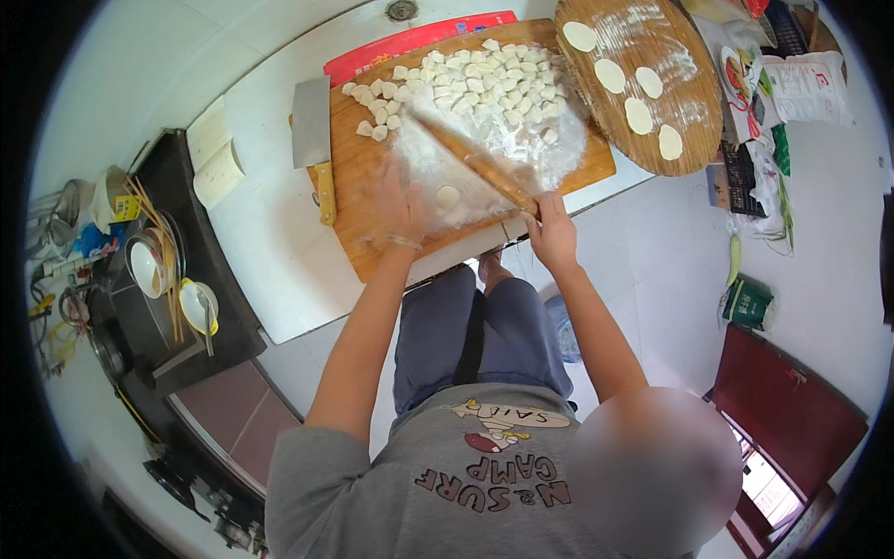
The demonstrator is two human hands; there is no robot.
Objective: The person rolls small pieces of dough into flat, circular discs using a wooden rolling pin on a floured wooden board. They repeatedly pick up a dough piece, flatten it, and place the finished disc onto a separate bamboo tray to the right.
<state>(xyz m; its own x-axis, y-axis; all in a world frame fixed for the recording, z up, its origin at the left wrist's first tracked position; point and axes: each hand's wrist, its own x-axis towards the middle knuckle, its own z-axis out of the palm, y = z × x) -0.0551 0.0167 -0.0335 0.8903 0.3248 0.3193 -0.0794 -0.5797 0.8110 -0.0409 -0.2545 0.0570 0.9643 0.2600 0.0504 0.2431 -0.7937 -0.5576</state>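
My right hand (553, 231) grips the near end of a wooden rolling pin (480, 166), which lies slantwise over the floured wooden cutting board (358, 247). Left of the pin, my left hand (400, 205) is over the board, its fingers smeared by motion. Between the two hands a small flattened dough disc (448, 197) lies on the flour. Many cut dough pieces (484, 79), dusted white, cover the far part of the board. A cleaver (312, 126) with a wooden handle rests along the board's left edge.
A round wooden board (684, 93) at the right carries several rolled dough rounds (610, 75). A red package (419, 42) lies behind the cutting board. Bowls (147, 265) and chopsticks (172, 289) stand on the dark counter at left. A white bag (810, 88) is at the far right.
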